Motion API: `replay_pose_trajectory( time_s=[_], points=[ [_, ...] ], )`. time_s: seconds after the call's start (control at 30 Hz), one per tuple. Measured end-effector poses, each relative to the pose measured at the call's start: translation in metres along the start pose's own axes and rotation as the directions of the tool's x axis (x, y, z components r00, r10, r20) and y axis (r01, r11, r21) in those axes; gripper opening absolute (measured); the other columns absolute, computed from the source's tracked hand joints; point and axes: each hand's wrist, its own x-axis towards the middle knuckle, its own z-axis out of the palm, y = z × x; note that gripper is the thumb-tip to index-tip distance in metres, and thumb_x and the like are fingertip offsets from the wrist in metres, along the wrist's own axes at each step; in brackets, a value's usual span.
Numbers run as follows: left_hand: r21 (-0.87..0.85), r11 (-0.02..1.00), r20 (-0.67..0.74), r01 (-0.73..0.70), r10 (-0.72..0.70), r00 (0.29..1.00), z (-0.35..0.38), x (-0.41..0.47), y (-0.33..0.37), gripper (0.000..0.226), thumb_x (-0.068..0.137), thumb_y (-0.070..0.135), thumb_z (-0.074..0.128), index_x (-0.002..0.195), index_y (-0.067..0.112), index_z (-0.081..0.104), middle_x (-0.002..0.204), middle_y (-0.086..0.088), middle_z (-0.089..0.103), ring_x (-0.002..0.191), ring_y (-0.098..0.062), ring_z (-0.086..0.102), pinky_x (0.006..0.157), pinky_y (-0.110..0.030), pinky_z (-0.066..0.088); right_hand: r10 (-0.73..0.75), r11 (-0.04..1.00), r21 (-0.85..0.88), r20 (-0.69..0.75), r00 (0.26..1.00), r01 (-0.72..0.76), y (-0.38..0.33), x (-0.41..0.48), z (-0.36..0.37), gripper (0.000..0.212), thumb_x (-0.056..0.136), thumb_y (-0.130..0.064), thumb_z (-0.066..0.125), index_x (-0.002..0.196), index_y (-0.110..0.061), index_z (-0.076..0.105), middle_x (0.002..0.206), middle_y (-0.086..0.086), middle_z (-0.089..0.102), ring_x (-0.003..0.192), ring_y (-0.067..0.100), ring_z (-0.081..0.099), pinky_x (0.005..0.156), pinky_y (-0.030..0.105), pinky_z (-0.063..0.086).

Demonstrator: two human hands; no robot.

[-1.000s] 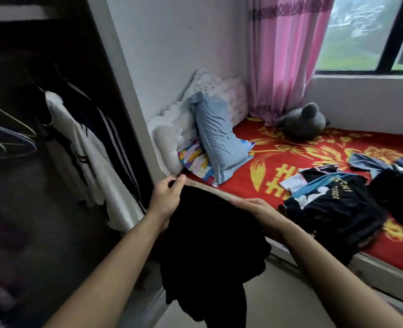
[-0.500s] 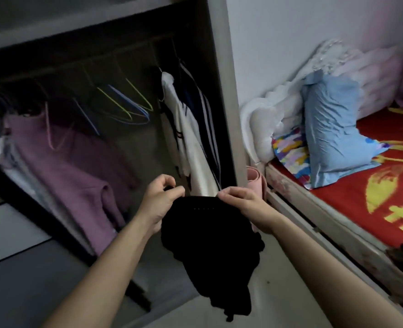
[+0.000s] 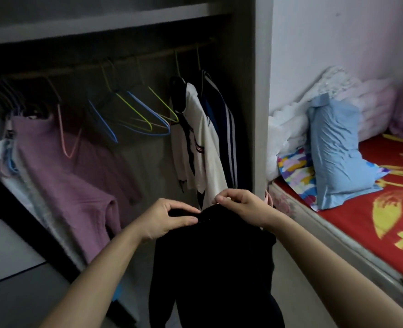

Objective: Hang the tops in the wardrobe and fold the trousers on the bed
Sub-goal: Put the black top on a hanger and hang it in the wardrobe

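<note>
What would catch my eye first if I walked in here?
The left hand and right hand pinch the top edge of a black garment at the centre, before the open wardrobe. Empty blue and yellow hangers dangle from its rail, and at right a light blue pillow rests on a bright red bedspread.

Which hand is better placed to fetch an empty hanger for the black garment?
Left, probably. The left hand sits nearer the empty hangers; the right hand pinches the black garment and could hold it alone.
</note>
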Motion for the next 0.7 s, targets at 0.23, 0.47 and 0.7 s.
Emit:
replay_pose_trajectory(
  time_s=[0.23,0.47,0.7],
  points=[
    [0.106,0.991,-0.268,0.079,-0.049,0.962,-0.081,0.028,-0.044,0.049,0.095,0.047,0.057,0.06,0.017,0.04,0.059,-0.003,0.035,0.053,-0.014,0.036,0.057,-0.031,0.026,0.053,0.968,-0.251,0.232,0.971,0.007,-0.014,0.057,0.024,0.024,0.087,-0.046,0.074,0.108,-0.035,0.071,0.103,-0.008,0.073,0.096,0.009,0.07,0.083,0.024,0.055],
    [-0.214,0.976,-0.479,0.044,-0.144,0.866,-0.134,0.056,-0.062,0.046,0.088,0.037,0.067,0.05,0.022,0.046,0.047,0.005,0.041,0.041,-0.01,0.042,0.042,-0.021,0.03,0.311,0.916,-0.324,0.199,0.929,-0.237,0.013,0.085,0.035,0.014,0.089,-0.05,0.071,0.092,-0.037,0.071,0.088,-0.015,0.072,0.088,0.003,0.068,0.073,0.017,0.05],
    [-0.596,0.802,-0.51,-0.04,-0.34,0.79,-0.154,0.08,-0.063,0.036,0.083,0.039,0.071,0.057,0.014,0.065,0.051,0.0,0.058,0.042,-0.013,0.054,0.045,-0.019,0.045,0.35,0.803,-0.556,0.151,0.924,-0.213,0.035,0.129,0.033,0.012,0.093,-0.033,0.067,0.091,-0.038,0.056,0.088,-0.013,0.062,0.078,-0.001,0.06,0.068,0.017,0.044]
  ],
)
